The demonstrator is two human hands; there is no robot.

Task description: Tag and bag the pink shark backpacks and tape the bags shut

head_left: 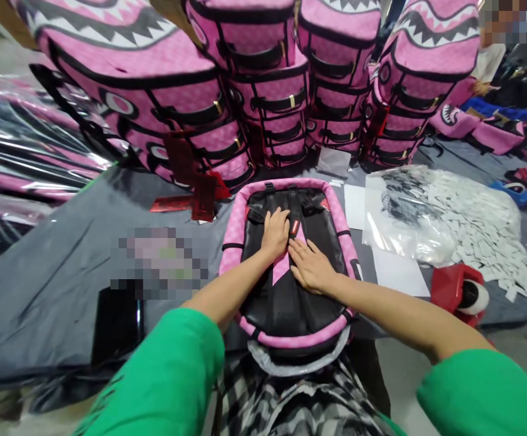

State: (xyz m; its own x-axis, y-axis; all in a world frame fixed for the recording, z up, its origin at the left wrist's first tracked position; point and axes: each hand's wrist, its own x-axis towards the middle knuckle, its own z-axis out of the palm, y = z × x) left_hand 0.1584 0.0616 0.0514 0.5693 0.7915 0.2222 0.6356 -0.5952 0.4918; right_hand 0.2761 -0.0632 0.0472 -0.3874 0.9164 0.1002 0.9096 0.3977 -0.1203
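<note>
A pink and black backpack [329, 321] lies on the table in front of me, its strap side facing up. My left hand [275, 233] rests flat on the upper part of the black straps, fingers pointing away from me. Lower and to the right, my right hand [311, 264] is spread over the strap and the pink patch in the middle. A small red label [295, 227] shows between the two hands. Clear plastic [300, 363] curves out from under the backpack's near edge. Neither hand grips anything.
Stacks of pink bags [281, 103] with black handles line the far side. Red plastic pieces [203, 197] lie at left, near a black item [117, 324]. At right are a clear bag [409, 212], a heap of white tags [477, 224] and a red tape dispenser [457, 290].
</note>
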